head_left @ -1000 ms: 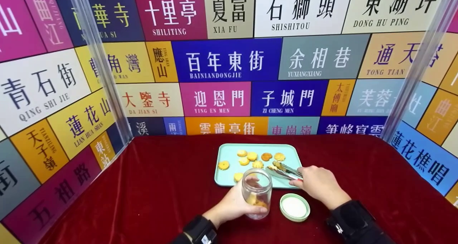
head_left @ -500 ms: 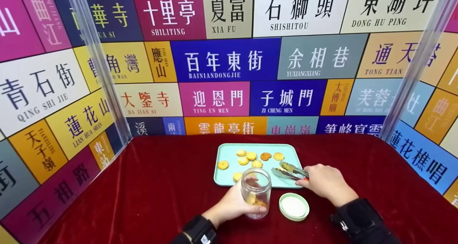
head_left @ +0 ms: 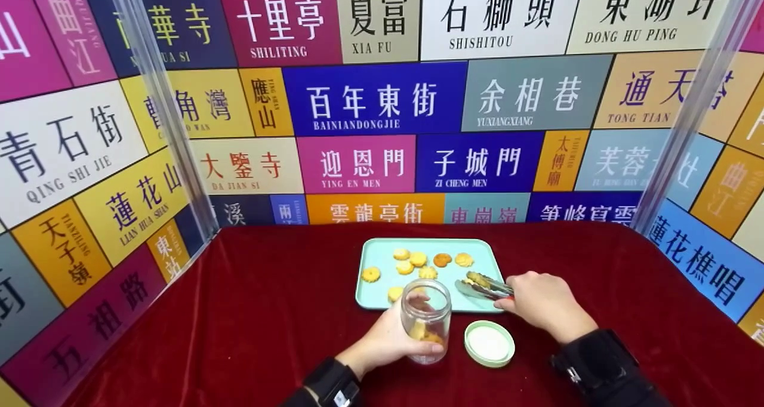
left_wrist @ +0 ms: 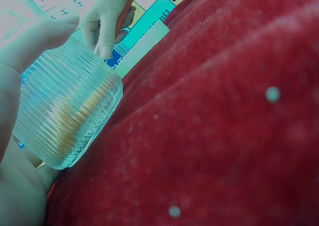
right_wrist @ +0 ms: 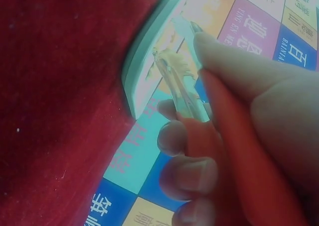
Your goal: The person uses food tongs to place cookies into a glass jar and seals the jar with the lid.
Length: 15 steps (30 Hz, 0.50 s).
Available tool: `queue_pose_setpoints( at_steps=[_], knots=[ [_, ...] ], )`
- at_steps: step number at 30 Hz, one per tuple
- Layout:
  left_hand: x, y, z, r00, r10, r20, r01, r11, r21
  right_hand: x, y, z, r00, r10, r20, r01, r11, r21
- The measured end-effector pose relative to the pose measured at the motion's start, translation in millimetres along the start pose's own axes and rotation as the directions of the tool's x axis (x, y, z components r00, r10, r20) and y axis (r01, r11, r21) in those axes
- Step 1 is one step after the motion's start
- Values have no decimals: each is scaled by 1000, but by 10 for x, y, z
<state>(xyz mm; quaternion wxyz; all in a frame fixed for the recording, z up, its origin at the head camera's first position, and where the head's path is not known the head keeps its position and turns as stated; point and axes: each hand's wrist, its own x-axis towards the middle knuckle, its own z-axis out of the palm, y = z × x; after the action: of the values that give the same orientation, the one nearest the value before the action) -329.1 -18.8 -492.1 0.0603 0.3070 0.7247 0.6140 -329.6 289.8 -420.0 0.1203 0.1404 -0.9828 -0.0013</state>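
My left hand (head_left: 385,338) grips a clear ribbed glass jar (head_left: 427,320) around its side, mouth upward; several cookies show inside its lower part. In the left wrist view, the thumb lies across the jar (left_wrist: 75,96). My right hand (head_left: 546,304) holds a pair of tongs (head_left: 486,284), with orange-red handles (right_wrist: 254,156) seen in the right wrist view. The metal ends reach over the right side of a mint-green tray (head_left: 376,252), around a cookie that they partly hide. Several other cookies (head_left: 428,272) lie on the tray.
A round light-green lid (head_left: 489,343) with a whitish inside lies right of the jar, in front of the tray. Dark red cloth (head_left: 268,311) covers the table. Walls of colourful sign panels (head_left: 376,99) stand behind and at both sides.
My right hand and the tongs have shifted slightly to the right over the tray. The left hand and jar stay nearly in place.
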Motion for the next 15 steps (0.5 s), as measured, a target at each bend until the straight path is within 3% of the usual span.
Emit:
queue_pose_setpoints(
  at_steps=[15],
  knots=[
    [13, 2, -3, 1000, -6, 7, 6, 1000, -11, 11, 48, -149, 998, 19, -59, -15, 997, 70]
  ],
)
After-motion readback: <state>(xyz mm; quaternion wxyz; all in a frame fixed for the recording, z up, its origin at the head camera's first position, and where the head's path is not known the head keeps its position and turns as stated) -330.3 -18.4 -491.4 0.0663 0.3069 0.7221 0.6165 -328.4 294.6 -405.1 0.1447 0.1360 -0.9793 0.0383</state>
